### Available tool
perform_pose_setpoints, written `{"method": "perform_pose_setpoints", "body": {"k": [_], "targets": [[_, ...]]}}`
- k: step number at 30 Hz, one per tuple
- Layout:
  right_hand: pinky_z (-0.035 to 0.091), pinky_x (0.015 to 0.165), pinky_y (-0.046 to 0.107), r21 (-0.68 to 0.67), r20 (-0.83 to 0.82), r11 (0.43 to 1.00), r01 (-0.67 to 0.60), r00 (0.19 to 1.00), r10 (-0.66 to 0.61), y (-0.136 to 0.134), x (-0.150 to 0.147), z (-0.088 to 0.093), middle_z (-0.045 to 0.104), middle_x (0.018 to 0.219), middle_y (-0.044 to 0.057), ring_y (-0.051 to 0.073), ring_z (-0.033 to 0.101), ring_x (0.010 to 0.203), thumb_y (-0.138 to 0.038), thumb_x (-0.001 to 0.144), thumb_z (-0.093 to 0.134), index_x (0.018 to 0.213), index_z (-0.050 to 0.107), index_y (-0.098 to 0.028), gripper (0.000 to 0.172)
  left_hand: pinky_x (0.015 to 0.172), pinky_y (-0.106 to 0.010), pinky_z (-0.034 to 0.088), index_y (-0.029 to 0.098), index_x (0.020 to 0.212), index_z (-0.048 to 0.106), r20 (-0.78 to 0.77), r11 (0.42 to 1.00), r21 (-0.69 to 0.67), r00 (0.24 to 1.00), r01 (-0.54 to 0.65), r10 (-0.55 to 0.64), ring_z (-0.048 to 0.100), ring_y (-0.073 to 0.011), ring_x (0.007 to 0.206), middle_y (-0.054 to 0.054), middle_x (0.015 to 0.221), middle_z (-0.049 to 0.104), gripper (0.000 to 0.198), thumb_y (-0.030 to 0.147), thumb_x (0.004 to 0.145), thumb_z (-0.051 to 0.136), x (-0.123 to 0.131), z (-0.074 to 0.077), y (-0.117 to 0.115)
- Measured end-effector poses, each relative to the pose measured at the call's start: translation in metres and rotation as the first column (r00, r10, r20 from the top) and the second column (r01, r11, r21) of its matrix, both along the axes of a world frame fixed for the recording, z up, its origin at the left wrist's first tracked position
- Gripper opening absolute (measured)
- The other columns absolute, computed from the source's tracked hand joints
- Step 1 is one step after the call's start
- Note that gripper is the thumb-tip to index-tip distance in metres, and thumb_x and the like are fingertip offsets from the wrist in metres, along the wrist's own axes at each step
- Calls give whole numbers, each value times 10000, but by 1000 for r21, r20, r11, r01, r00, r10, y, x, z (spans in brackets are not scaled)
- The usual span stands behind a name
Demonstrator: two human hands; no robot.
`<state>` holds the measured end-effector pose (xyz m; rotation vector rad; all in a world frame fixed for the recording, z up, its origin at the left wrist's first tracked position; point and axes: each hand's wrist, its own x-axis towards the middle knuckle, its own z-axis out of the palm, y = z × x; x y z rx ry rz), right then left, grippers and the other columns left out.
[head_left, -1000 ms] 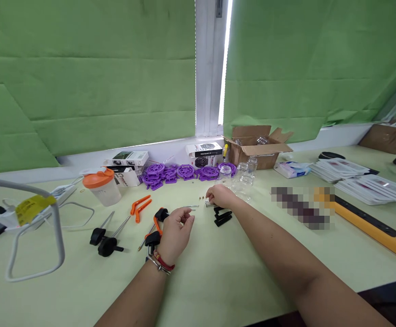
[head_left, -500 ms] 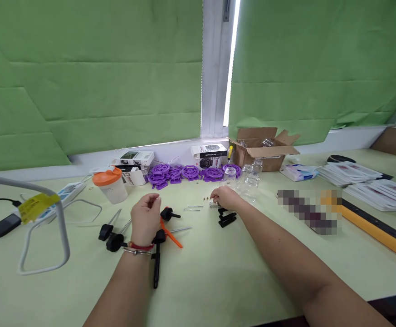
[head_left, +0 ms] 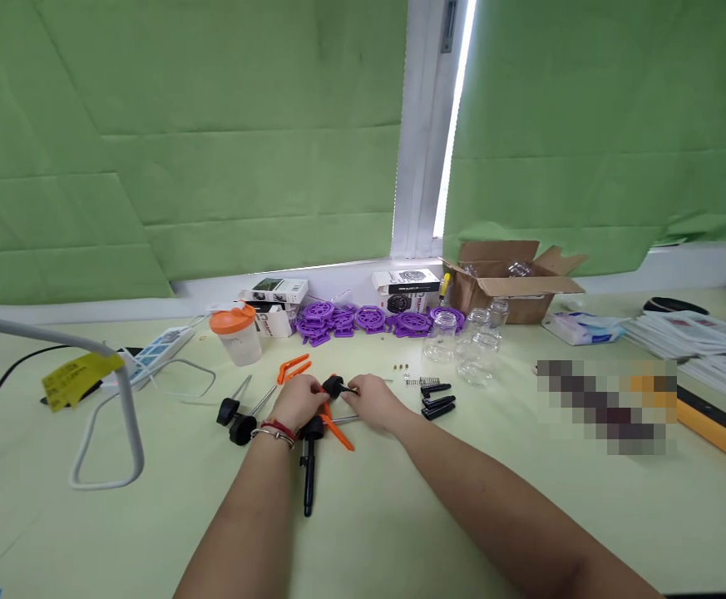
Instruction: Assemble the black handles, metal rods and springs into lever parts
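Black plastic sits at the middle of the frame: a black knob (head_left: 333, 385) held between two hands just above the counter (head_left: 400, 524). The left hand (head_left: 298, 404), with a red and metal bracelet (head_left: 274, 429) at its wrist, has a narrow grip, its fingers closed on the knob from the left. The right hand (head_left: 376, 403) comes in from the right with its fingers bent at the thin metal pin (head_left: 351, 390) that sticks out of the knob; whether its grip pinches the pin I cannot tell. Just below the hands lie an orange lever (head_left: 339, 434) and a long black-handled tool (head_left: 307, 478) pointing toward the lower edge. Left of the left hand rest two knobbed pins (head_left: 235, 419), and just above it an orange clip (head_left: 293, 368). Right of the right hand lie black clips (head_left: 437, 403) and a small spring (head_left: 413, 381), with clear glass jars (head_left: 462, 348) beyond. Farther up stand an orange-lidded cup (head_left: 235, 334), a row of purple parts (head_left: 368, 319) and an open cardboard box (head_left: 506, 281).
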<state>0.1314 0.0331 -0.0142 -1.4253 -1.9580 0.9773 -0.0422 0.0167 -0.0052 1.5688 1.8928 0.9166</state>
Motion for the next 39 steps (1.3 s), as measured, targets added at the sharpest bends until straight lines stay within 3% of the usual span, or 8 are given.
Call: {"method": "perform_pose_setpoints", "body": {"k": [9,17,22,25,29,32,35,39], "targets": [[463,545,233,11,-354,982,191,919,-175,20,-1,1,646,766,52,109,579,573,-254,807,433,1038,608,-125,317,725,-291,443,146,907,640,195,978,204,981,-51,11,599,-186,824,-79,918,673,295,360,741,524,6,8,1],[537,644,315,-131,-913,972,195,358,-195,3,15,30,656,720,36,138,633,620,-265,697,651,935,591,-126,282,555,-248,368,181,710,640,144,893,440,989,-99,39,490,-130,561,7,589,563,286,443,766,540,23,35,-21],[546,729,363,231,-793,957,175,604,81,-28,38,33,698,806,59,171,664,726,-268,788,593,1014,617,-173,246,486,-244,413,164,934,577,605,941,330,749,73,-270,572,-143,568,-35,721,615,378,505,807,473,60,49,-42],[525,817,351,632,-438,774,34,840,321,-44,49,27,691,975,80,189,647,906,-197,824,533,1022,642,-210,227,593,-285,475,176,1078,508,801,932,338,482,126,-356,610,-165,706,-70,846,643,424,501,807,487,77,51,-51],[490,885,346,786,-123,595,-168,901,416,-50,54,21,647,1114,81,185,594,1042,-166,846,485,1112,607,-220,298,594,-232,442,183,1017,518,835,970,243,503,28,-224,590,-126,680,-38,798,651,411,293,671,710,81,46,-51],[512,803,331,617,-250,777,-125,905,344,-43,56,23,678,1012,82,190,638,905,-294,831,531,1077,616,-204,276,483,-193,364,160,914,554,828,983,185,543,-23,-143,551,-99,577,-17,712,634,329,180,624,709,74,43,-47],[491,522,259,148,-589,979,139,808,-25,-26,59,27,666,786,75,139,606,599,-452,831,483,915,627,-156,339,487,-194,353,154,913,586,824,977,195,525,88,-212,545,-96,582,-25,728,639,311,109,612,651,67,44,-46],[254,328,191,-315,-713,948,-38,668,-211,-4,64,25,539,515,-7,57,388,344,-529,756,547,727,573,-131,400,528,-202,365,153,903,616,775,945,192,549,264,-311,495,-73,550,-5,689,624,357,38,565,620,64,47,-49]]}}
